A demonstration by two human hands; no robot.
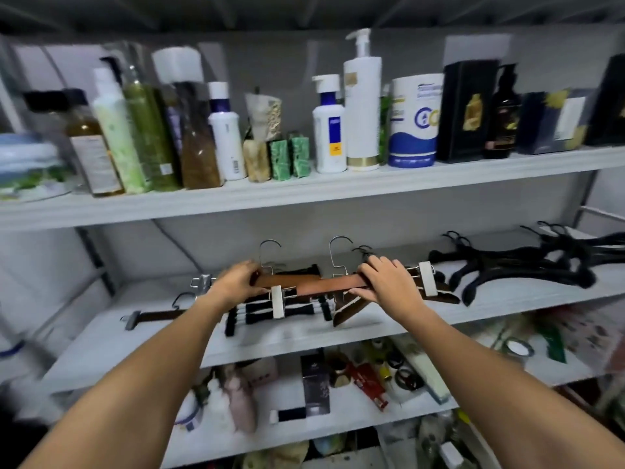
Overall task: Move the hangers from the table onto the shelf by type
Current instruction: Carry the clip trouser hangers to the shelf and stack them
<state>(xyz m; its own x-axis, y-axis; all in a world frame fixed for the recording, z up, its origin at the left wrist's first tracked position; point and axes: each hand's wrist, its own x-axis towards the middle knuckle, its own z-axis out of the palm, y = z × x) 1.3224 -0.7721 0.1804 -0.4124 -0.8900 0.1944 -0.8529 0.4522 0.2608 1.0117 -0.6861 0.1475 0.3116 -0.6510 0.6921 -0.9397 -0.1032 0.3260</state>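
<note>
Both hands hold brown wooden clip hangers (324, 286) with metal hooks and silver clips, just above the middle shelf (507, 306). My left hand (236, 282) grips the left end and my right hand (385, 282) grips the right end. Under them on the shelf lie a black multi-bar hanger (287, 311) and a dark wooden hanger (351, 309). Another brown clip hanger (155, 315) lies at the left of the shelf. A pile of black plastic hangers (527, 262) rests at the right end.
The upper shelf (304, 194) carries several bottles, boxes and a toilet roll pack. The lower shelf (304, 424) holds small bottles, tubes and tape rolls. A grey wall stands behind the shelving.
</note>
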